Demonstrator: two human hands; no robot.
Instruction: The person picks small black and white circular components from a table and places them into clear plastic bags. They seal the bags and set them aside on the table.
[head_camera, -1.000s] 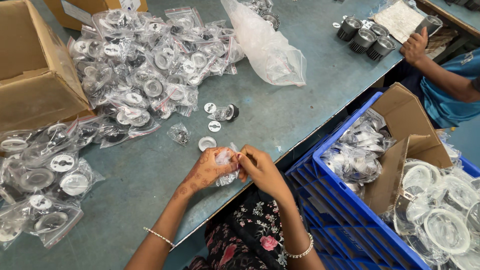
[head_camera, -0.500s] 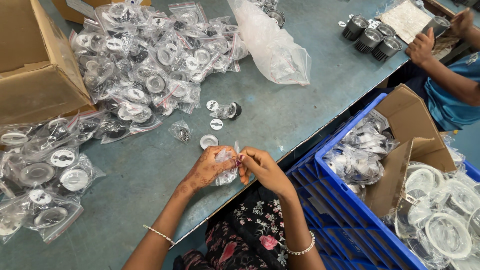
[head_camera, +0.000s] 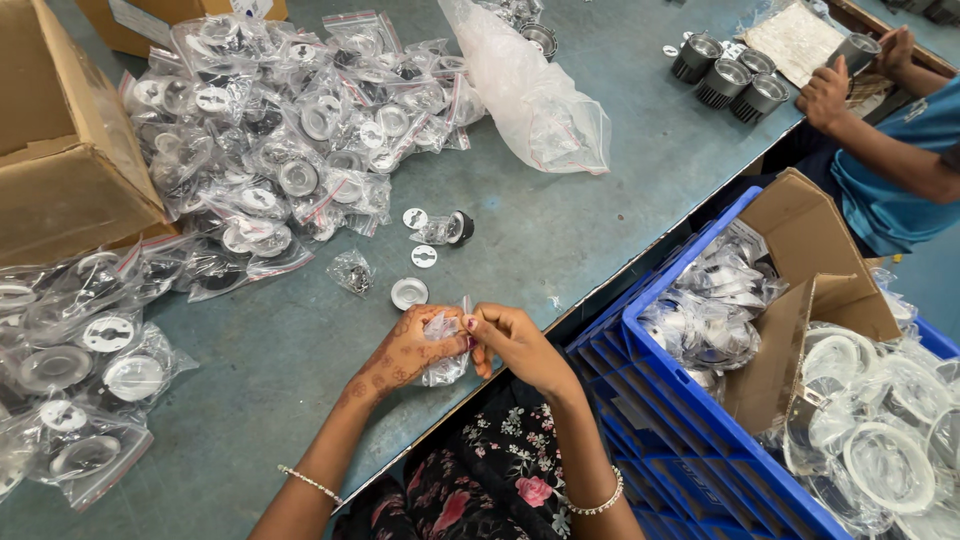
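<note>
My left hand (head_camera: 405, 350) and my right hand (head_camera: 515, 340) meet at the table's near edge, both pinching a small clear plastic bag (head_camera: 445, 345) that hangs between them. Just beyond the hands lie a round silver metal part (head_camera: 408, 293), two small white discs (head_camera: 424, 256) and a small black-and-silver piece in plastic (head_camera: 448, 229). A small bagged part (head_camera: 352, 270) sits to their left. What is inside the held bag I cannot make out.
A heap of bagged metal parts (head_camera: 280, 130) covers the far left of the grey table (head_camera: 560, 230), with more bags (head_camera: 70, 370) at the near left. Cardboard boxes (head_camera: 60, 150) stand left. A blue crate (head_camera: 700, 400) holds bagged rings. Another person's hand (head_camera: 825, 90) works by black housings (head_camera: 728, 80).
My hands stay together at the table edge, working the small bag slightly. The other person's hand at the far right has shifted among the housings.
</note>
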